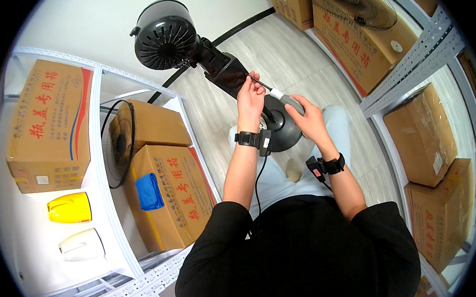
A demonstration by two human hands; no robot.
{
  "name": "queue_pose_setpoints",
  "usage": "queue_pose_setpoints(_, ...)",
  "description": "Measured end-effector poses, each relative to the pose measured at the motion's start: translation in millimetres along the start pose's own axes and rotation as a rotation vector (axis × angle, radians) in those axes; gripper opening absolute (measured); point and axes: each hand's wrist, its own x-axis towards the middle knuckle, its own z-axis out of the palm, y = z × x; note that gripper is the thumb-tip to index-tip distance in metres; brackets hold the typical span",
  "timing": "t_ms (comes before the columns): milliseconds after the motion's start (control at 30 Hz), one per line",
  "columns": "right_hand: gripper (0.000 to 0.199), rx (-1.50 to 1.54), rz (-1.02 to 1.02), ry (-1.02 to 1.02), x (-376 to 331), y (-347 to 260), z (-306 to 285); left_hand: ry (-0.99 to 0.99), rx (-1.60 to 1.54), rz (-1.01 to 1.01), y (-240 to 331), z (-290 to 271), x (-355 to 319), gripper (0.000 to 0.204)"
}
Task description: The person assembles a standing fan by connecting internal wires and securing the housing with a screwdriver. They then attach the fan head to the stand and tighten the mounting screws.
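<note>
A black pedestal fan stands before me, its slatted motor housing (166, 45) tilted to the upper left and its round base (282, 128) on the floor between my legs. My right hand (309, 119) grips the grey handle of a screwdriver (289, 101). The dark shaft slants up and left to the fan's black control box (227, 73). Beside that box my left hand (250, 99) is closed, its fingertips pinched around the shaft near the tip. Whether a screw sits at the tip is hidden by the fingers.
At left, a white shelf (116, 207) holds cardboard boxes (51, 125), a round fan grille (120, 145), a blue cloth (149, 191), a yellow cup (70, 208) and a white cup (83, 245). More boxes (420, 135) and another grille (356, 5) fill the right shelves.
</note>
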Motion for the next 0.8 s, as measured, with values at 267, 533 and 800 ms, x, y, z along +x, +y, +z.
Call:
queue_pose_setpoints(267, 0.039, 0.296, 0.268, -0.196, 13.0, 3.3, 7.5, -0.028, 0.075, -0.047, 4.7, 0.4, -4.5, 0.021)
queue_pose_setpoints(533, 0.038, -0.089, -0.157, 0.093, 16.6, 6.2, 9.8, 0.032, 0.038, -0.051, 4.7, -2.1, 0.7, 0.020)
queue_pose_setpoints(800, 0.035, -0.142, -0.223, 0.101, 15.5, 15.2, 13.8, -0.011, 0.134, -0.055, 5.0, 0.3, 1.0, 0.015)
